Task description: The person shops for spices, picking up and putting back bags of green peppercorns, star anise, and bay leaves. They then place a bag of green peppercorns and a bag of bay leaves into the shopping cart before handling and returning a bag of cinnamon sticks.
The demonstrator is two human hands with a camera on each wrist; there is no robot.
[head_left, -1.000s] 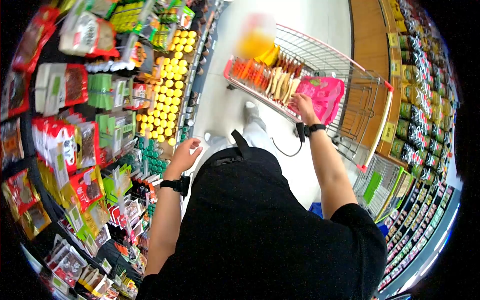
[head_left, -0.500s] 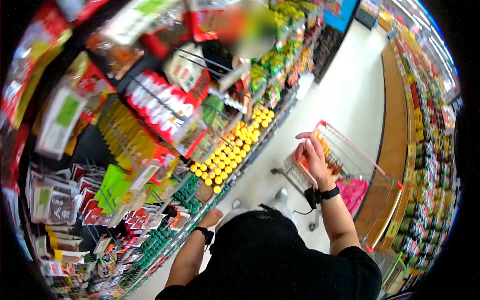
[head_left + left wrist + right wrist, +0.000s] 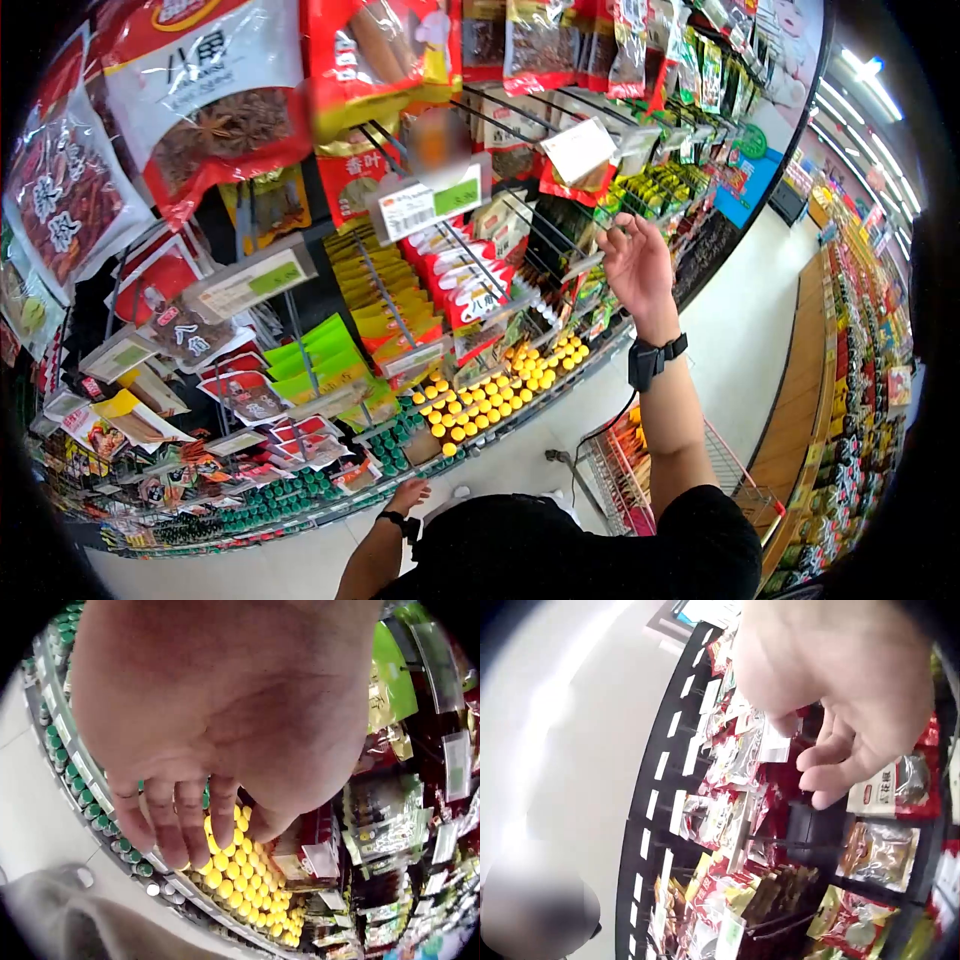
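Note:
My right hand [image 3: 640, 268] is raised in front of the shelf of hanging spice packets, its fingers loosely bent and holding nothing. In the right wrist view the same hand [image 3: 847, 697] hangs before red and white packets [image 3: 896, 784], with a gap between fingers and packets that I cannot judge. Low beside my body, my left hand [image 3: 408, 494] is empty near the lower shelf. The left wrist view shows that hand [image 3: 217, 727] with relaxed fingers over yellow-capped bottles [image 3: 244, 877]. A large star anise packet [image 3: 215, 100] hangs at the upper left.
A shopping cart [image 3: 722, 455] with packets inside stands behind my right forearm. Green-capped bottles [image 3: 290, 500] line the lower shelf. Price tags [image 3: 432, 205] stick out on metal hooks. Across the aisle floor [image 3: 735, 305] runs a wooden-fronted shelf [image 3: 800, 370] full of goods.
My right hand has left the pink packet in the cart and risen to the hanging packets. The view has turned toward the shelf, which looks closer. My left hand stays low.

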